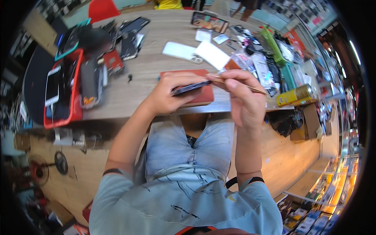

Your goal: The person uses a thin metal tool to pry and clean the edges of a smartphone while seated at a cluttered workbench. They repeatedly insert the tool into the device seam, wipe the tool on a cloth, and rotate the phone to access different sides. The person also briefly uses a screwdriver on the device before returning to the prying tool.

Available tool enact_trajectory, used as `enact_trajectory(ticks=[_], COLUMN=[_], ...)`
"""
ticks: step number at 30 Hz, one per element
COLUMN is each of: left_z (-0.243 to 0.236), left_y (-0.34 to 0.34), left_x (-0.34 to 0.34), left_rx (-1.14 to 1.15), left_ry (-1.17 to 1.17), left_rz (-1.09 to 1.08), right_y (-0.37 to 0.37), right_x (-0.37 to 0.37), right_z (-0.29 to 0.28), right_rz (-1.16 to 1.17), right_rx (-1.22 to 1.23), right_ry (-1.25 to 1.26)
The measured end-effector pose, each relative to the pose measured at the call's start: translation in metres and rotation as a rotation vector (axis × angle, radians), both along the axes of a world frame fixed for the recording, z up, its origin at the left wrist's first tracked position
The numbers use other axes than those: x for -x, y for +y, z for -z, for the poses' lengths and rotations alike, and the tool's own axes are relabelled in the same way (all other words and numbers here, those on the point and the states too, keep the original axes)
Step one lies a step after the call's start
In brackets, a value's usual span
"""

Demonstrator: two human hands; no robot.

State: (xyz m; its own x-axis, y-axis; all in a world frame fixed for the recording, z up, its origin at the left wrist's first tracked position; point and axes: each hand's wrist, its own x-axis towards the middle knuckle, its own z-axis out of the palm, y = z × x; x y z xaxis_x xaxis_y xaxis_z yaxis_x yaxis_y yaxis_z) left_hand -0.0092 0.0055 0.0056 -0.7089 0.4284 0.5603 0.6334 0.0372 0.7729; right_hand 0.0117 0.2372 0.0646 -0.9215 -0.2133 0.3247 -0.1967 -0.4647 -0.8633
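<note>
My left hand (pixel 159 95) is wrapped around a dark, thin smartphone (pixel 190 88), tilted so that its edge faces up. A thin golden-brown stick-like tool (pixel 255 89) is pinched in my right hand (pixel 249 102). Its tip end meets the phone's right end, where the fingers partly hide it. I cannot tell whether it is tweezers or a plain stick. Under the phone, a reddish-brown block or box (pixel 208 96) lies at the table's near edge, partly covered by my left hand.
At left stands a red basket (pixel 74 105) with a white phone (pixel 53 86) on it. Two white flat panels (pixel 212 55) and a propped phone with a lit screen (pixel 210 22) lie farther back. A yellow spray can (pixel 296 96) and green baskets (pixel 273 45) crowd the right.
</note>
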Motion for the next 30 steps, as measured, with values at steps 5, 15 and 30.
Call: enact_trajectory(ticks=[5, 15, 30], left_z=[0.006, 0.010, -0.001], left_y=[-0.002, 0.002, -0.001], left_x=[-0.002, -0.003, -0.010], left_rx=[-0.044, -0.111, -0.042], left_ry=[0.019, 0.132, 0.074], left_rz=[-0.010, -0.011, -0.007], right_y=[-0.007, 0.001, 0.015], right_x=[-0.006, -0.008, -0.013], right_z=[-0.010, -0.019, -0.016], right_rz=[-0.055, -0.056, 0.006], right_rx=[-0.076, -0.223, -0.290], right_ry=[0.092, 0.077, 0.181])
